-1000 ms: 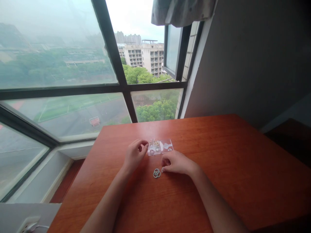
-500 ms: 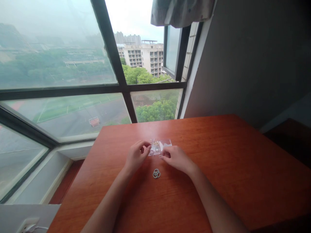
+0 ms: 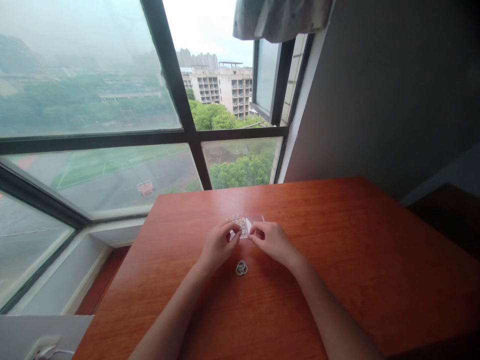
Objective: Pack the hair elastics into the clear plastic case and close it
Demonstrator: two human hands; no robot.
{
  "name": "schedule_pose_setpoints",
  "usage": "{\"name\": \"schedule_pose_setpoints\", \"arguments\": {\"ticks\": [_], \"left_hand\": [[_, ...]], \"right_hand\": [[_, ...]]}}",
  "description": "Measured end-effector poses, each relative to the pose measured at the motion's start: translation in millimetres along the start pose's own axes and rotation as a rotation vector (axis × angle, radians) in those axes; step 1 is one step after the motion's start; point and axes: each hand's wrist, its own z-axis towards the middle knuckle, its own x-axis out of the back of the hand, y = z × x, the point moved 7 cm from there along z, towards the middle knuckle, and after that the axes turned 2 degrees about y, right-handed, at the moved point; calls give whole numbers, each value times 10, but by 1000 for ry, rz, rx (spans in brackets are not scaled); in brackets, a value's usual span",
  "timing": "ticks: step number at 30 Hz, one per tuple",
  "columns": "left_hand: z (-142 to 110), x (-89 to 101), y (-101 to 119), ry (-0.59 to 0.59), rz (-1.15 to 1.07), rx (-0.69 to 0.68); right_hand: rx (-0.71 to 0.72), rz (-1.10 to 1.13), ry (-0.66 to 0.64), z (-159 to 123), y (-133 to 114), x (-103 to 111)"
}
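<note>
A small clear plastic box [image 3: 245,235] with its lid lying open rests on the table, with several rings and small shiny pieces inside. My left hand [image 3: 221,242] is curled at the box's left front, thumb and forefinger brought together over it. At the right side, my right hand [image 3: 272,241] pinches its fingertips close to the box and covers part of the lid. Whatever either pinch holds is too small to make out. Nearer to me, between my forearms, lies a little cluster of overlapping pale grey rings [image 3: 241,268].
The reddish-brown wooden table [image 3: 367,260] reaches up to a dark-framed window [image 3: 195,137]. A grey curtain [image 3: 281,20] hangs above. To the right stands a wall [image 3: 375,100], and a cable and socket [image 3: 45,347] show at the lower left.
My left hand has shifted right, over the box's front left part. My right fingertips have lifted slightly toward the box. The grey ring cluster has stayed put.
</note>
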Motion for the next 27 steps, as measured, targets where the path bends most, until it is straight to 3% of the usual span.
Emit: {"name": "schedule_pose_setpoints", "arguments": {"ticks": [6, 16, 27], "left_hand": [[0, 40, -77, 44, 102, 39], [2, 87, -122, 56, 65, 50], [13, 161, -140, 73, 10, 49]], "right_hand": [[-7, -22, -92, -27, 28, -92], [-3, -29, -177, -52, 24, -156], [151, 88, -332, -137, -168, -307]]}}
